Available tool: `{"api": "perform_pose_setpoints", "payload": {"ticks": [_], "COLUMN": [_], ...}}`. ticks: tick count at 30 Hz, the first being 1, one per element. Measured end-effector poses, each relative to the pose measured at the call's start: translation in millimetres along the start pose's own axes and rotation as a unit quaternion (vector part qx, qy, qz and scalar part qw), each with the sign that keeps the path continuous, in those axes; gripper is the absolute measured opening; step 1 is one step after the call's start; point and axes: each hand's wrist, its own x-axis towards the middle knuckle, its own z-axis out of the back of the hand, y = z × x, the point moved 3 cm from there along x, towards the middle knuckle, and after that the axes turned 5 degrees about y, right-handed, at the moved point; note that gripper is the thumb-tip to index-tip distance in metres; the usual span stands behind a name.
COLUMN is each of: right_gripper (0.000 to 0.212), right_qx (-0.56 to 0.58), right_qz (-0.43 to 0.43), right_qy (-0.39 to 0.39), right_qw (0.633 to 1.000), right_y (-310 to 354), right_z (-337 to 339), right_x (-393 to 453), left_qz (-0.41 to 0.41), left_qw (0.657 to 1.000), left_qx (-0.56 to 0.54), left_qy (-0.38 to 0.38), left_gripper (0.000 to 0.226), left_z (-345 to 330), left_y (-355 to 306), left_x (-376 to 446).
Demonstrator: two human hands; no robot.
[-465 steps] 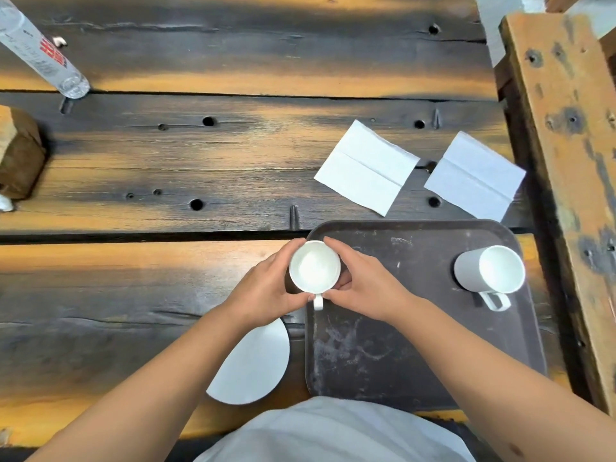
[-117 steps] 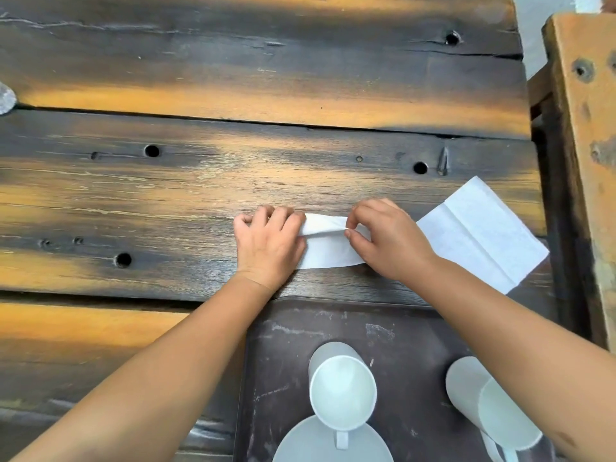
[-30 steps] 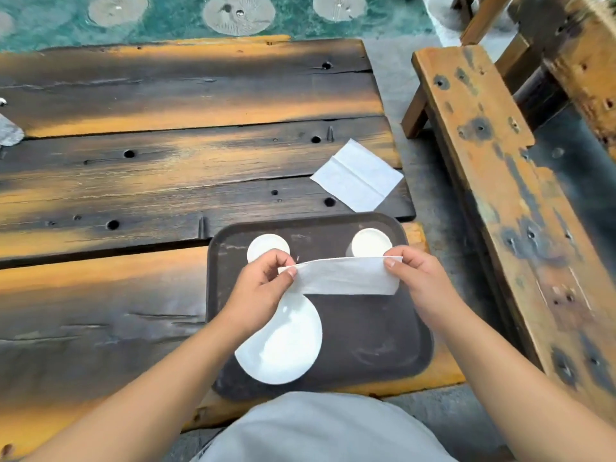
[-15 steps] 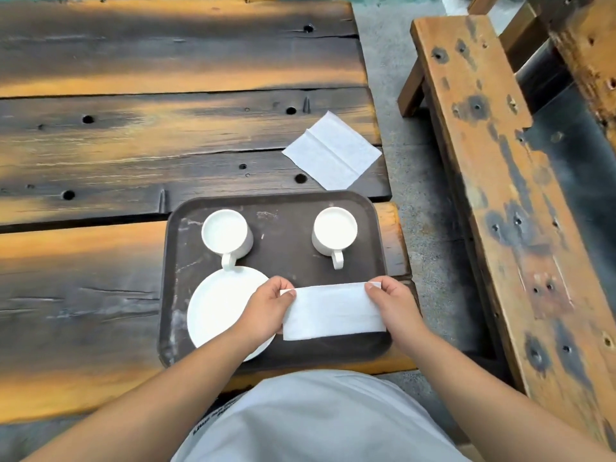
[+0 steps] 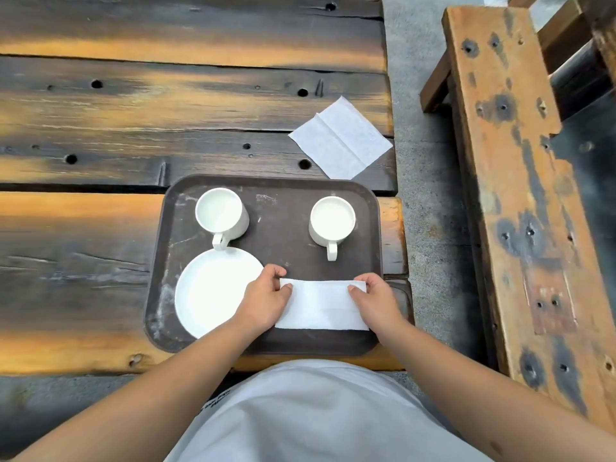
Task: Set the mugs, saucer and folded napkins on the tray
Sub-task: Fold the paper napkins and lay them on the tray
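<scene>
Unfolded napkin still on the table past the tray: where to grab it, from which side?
Probably the near corner of the unfolded napkin, approached from the tray side. It lies flat, turned like a diamond, that corner pointing at the tray's far rim, its right corner near the table edge. Pinch a corner and lift; the flat middle offers no purchase.

Setting: outdoor rustic café or patio seating, most likely. Evidence: tabletop [image 5: 200, 105] of thick weathered planks, scorched dark and orange, with old bolt holes. Right of the tabletop, a matching rough wooden bench [image 5: 520, 201]. Between the two, bare grey concrete floor [image 5: 430, 201]. Worn brown serving tray [image 5: 363, 195] on the tabletop's near edge.
</scene>
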Motion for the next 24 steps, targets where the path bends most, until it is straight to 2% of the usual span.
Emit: {"api": "perform_pose_setpoints", "payload": {"ticks": [5,9,12,16,20,22,24], "right_gripper": [0.026,0.033,0.037,0.044,0.050,0.053,0.050], "right_qx": [-0.078,-0.089,-0.116,-0.267,-0.421,-0.475,-0.522], "right_qz": [0.014,0.024,0.040,0.091,0.155,0.194,0.248], "right_qy": [-0.009,-0.010,-0.036,-0.024,-0.039,-0.047,-0.021], "right_qw": [0.997,0.996,0.992,0.959,0.893,0.857,0.816], "right_y": [-3.6,-3.2,0.8,6.5,4.6,2.3,-0.2], "right_z": [4.0,5.5,9.1,11.5,11.0,9.2,4.8], "right_x": [-3.1,-4.5,-6.5,-16.8,-29.2,-32.3,-34.2], "left_qz": [-0.022,-0.042,-0.113,-0.236,-0.257,-0.276,-0.289], "left_qw": [0.999,0.996,0.980,0.909,0.823,0.791,0.769], "left_qx": [0.043,0.075,0.165,0.342,0.502,0.539,0.563], "left_qy": [0.011,0.001,-0.013,0.020,0.068,0.080,0.092], "left_gripper": [0.034,0.039,0.040,0.043,0.049,0.048,0.049], "left_z": [0.5,7.0,11.4,6.9,-10.1,-18.1,-23.7], "left_y": [-1.9,-3.4,-5.7,-9.9,-4.1,-0.8,3.6], "left_x": [-10.9,-17.2,-24.6,-30.7,-32.6,-34.0,-33.9]}}
